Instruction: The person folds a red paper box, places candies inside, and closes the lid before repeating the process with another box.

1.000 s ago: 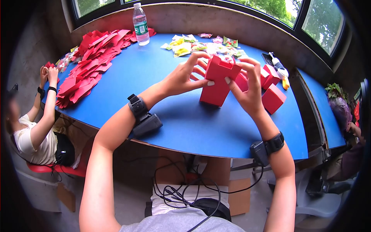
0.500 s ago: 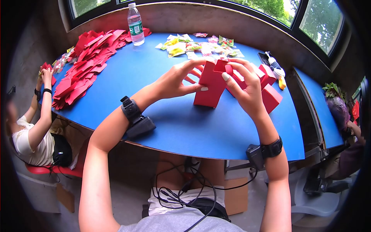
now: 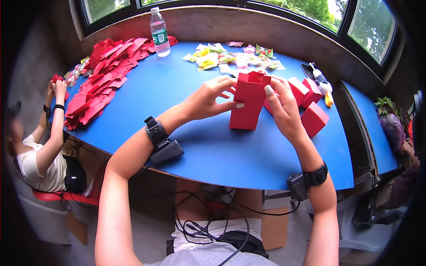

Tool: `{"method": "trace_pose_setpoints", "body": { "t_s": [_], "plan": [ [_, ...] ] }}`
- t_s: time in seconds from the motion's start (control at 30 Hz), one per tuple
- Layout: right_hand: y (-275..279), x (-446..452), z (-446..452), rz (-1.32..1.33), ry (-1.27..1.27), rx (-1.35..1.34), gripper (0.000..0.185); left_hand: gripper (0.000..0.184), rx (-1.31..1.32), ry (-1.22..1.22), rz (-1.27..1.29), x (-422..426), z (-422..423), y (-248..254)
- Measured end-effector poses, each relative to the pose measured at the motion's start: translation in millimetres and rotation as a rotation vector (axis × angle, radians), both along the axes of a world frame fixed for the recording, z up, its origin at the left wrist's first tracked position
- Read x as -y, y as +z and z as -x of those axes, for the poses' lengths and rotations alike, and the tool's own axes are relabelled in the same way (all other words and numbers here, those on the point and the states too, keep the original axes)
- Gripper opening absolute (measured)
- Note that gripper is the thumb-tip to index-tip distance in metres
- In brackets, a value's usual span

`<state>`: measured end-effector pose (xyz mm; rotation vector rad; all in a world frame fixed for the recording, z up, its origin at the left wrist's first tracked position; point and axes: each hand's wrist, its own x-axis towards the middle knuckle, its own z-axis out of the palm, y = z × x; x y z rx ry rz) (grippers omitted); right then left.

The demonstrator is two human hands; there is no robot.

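Observation:
A tall red paper box [image 3: 249, 106] stands upright near the middle of the blue table [image 3: 199, 146], and its top looks open, with flaps showing at the rim. My left hand [image 3: 213, 98] grips its left side, thumb on the front face and the other fingers partly hidden behind. At the upper right edge, my right hand [image 3: 285, 104] holds the same box between thumb and fingers. Just beyond my right hand lie several more red boxes [image 3: 314, 119].
Flat red box blanks [image 3: 95, 91] are heaped at the left, beside a water bottle [image 3: 159, 33]. Small wrapped packets [image 3: 235, 57] lie at the back. A white-and-yellow object [image 3: 323, 84] sits at the right edge. Another person [image 3: 49, 150] works at the left with red paper.
My right fingers have shifted from over the box's top to its right side. The raised flap at the top sits lower now. The whole view has shifted slightly.

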<state>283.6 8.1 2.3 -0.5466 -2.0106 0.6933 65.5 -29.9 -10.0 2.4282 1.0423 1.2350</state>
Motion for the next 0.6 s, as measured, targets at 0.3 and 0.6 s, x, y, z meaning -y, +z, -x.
{"method": "trace_pose_setpoints", "body": {
  "t_s": [0.3,0.6],
  "plan": [
    [-11,-4,3,-0.229,0.037,0.036,0.036,0.04,0.225,-0.064,0.17,-1,1,-5],
    [-4,8,4,-0.416,-0.044,0.134,0.039,0.03,0.476,-0.084,0.292,12,-10,7]
  ]
}}
